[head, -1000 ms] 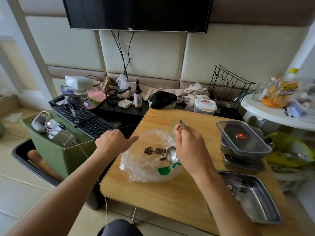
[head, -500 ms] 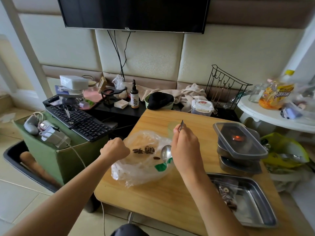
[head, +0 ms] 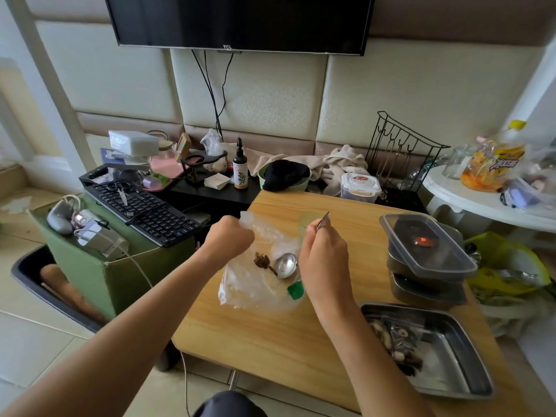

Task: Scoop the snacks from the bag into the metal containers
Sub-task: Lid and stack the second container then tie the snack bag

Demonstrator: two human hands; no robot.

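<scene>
Left hand [head: 230, 237] grips the far edge of the bag [head: 255, 291]; right hand [head: 325, 263] pinches the spoon [head: 285, 265], its bowl beside the few snacks [head: 261, 260] inside. If the bag slackens, they may spill onto the tabletop [head: 270, 341].

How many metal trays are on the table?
3 for sure: one open tray at the near right corner of the table, holding snacks, and two lidded ones stacked behind it, the top tray and bottom tray. The stack may hide more.
</scene>
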